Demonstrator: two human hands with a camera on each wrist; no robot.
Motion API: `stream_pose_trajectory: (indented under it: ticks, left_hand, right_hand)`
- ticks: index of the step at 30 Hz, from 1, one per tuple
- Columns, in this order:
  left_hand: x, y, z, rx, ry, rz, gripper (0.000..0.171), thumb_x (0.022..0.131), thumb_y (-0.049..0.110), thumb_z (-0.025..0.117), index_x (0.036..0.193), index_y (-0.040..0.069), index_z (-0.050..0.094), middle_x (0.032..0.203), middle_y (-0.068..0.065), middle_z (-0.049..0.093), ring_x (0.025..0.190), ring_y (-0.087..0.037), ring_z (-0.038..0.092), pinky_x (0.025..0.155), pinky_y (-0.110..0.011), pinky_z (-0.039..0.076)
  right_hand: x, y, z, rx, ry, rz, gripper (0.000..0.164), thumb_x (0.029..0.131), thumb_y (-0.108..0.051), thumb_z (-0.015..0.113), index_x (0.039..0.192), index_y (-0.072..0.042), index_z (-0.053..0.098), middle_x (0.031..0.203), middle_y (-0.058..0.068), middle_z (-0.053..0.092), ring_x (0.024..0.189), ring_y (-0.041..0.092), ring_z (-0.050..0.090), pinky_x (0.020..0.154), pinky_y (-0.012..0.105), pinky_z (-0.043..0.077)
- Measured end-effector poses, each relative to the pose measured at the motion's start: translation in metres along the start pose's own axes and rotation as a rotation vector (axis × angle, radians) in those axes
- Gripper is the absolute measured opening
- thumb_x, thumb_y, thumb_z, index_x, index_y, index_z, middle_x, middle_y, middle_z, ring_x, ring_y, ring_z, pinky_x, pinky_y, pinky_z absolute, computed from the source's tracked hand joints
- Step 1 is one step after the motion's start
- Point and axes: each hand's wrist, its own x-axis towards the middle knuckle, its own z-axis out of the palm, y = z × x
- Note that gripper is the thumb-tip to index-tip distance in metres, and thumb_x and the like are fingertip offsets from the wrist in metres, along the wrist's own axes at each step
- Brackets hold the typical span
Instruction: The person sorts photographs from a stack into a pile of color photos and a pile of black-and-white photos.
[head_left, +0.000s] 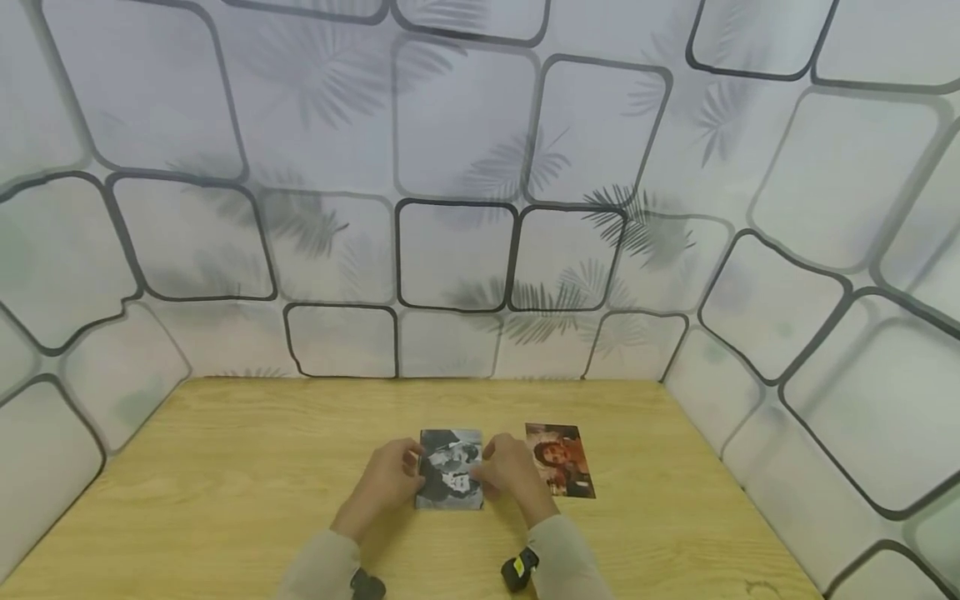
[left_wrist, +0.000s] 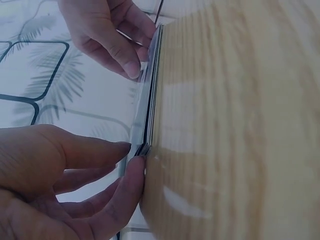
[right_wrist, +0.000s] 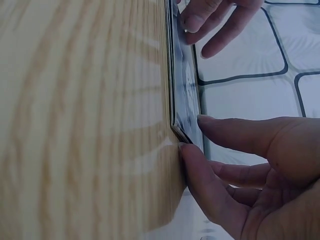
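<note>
A stack of photo prints (head_left: 452, 492) lies flat on the table, a black-and-white picture of people on top. At its left edge my left hand (head_left: 387, 473) grips it, thumb over the top and fingers at the side. My right hand (head_left: 515, 469) holds the opposite edge in the same way. Several thin layers show along the side of the stack (left_wrist: 152, 100) in the left wrist view. In the right wrist view, thumb and forefinger of the right hand (right_wrist: 250, 175) pinch at the near corner of the stack (right_wrist: 184, 100).
One colour photo (head_left: 562, 460) of a person lies beside my right hand, slightly turned. The wood-grain table (head_left: 247, 467) stretches out on both sides. Pale patterned walls (head_left: 457, 250) rise at its back and sides. Each wrist carries a small dark camera (head_left: 517, 571).
</note>
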Motion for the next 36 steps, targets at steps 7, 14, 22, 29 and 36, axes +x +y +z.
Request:
stream_pose_trajectory:
  ticks: [7,14,22,29,36]
  left_hand:
    - [0.0010,-0.0006,-0.0010,-0.004,-0.004,-0.006,0.038,0.077,-0.006,0.079,0.113,-0.003,0.068,0.103,-0.020,0.071,0.094,-0.032,0.072,0.080,-0.045,0.064]
    - [0.0008,-0.0010,-0.0044,0.005,-0.019,-0.020,0.038,0.078,-0.005,0.079,0.115,-0.002,0.068,0.105,-0.019,0.071,0.096,-0.031,0.071,0.083,-0.047,0.063]
    - [0.0018,0.0003,-0.0069,-0.001,-0.030,-0.031,0.037,0.079,-0.005,0.077,0.114,-0.002,0.068,0.106,-0.020,0.071,0.096,-0.031,0.071,0.084,-0.047,0.063]
    - [0.0028,-0.0001,-0.0069,-0.005,-0.025,-0.044,0.037,0.079,-0.006,0.078,0.114,-0.002,0.068,0.107,-0.021,0.071,0.097,-0.032,0.071,0.084,-0.046,0.063]
    - [0.0026,-0.0024,-0.0049,-0.001,-0.032,-0.037,0.037,0.079,-0.006,0.078,0.114,-0.003,0.068,0.107,-0.021,0.071,0.098,-0.033,0.071,0.083,-0.046,0.064]
  right_hand:
    - [-0.0001,-0.0024,-0.0007,-0.022,0.021,0.012,0.036,0.081,-0.020,0.086,0.103,0.003,0.069,0.103,0.021,0.073,0.092,0.034,0.070,0.085,0.051,0.060]
    - [-0.0011,-0.0047,-0.0017,-0.010,0.009,0.018,0.037,0.082,-0.018,0.086,0.106,0.005,0.069,0.105,0.023,0.072,0.085,0.031,0.071,0.086,0.051,0.061]
    - [-0.0016,-0.0069,-0.0025,0.000,-0.007,0.006,0.038,0.082,-0.017,0.086,0.107,0.005,0.068,0.104,0.024,0.072,0.070,0.023,0.070,0.083,0.047,0.062]
    - [-0.0008,-0.0089,-0.0039,0.003,-0.011,-0.013,0.038,0.082,-0.016,0.086,0.107,0.007,0.068,0.102,0.024,0.072,0.064,0.020,0.069,0.083,0.047,0.062]
    - [-0.0011,-0.0072,-0.0010,0.009,-0.023,0.000,0.039,0.083,-0.015,0.085,0.109,0.007,0.067,0.099,0.023,0.072,0.065,0.022,0.071,0.079,0.045,0.063]
